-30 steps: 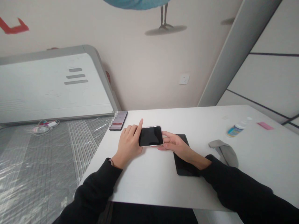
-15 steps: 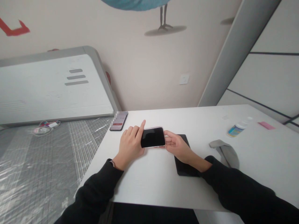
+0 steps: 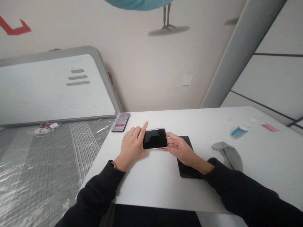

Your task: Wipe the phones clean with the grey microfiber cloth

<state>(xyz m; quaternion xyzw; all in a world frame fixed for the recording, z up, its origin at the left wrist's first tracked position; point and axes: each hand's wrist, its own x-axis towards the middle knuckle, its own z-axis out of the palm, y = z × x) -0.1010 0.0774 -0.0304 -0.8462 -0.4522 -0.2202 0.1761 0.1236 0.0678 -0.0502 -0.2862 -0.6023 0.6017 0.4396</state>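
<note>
A smartphone [image 3: 155,138] with a dark screen and a pale rim is held just above the white table [image 3: 151,186]. My left hand [image 3: 132,145] grips its left end, fingers curled behind it and the index finger lying along the top corner. My right hand [image 3: 178,147] pinches the phone's right end between thumb and fingers. Under my right wrist lies a flat black pad [image 3: 187,167], partly covered by my arm.
A second phone [image 3: 120,123] with a lit screen lies near the table's far left corner. A grey cloth [image 3: 228,153], a small bottle [image 3: 239,130] and a pink slip [image 3: 269,127] sit to the right. A white panel [image 3: 54,88] leans on the wall at left.
Both hands and the dark phone shifted slightly right and away from me compared with a second ago. Since half a second ago nothing has visibly moved.
</note>
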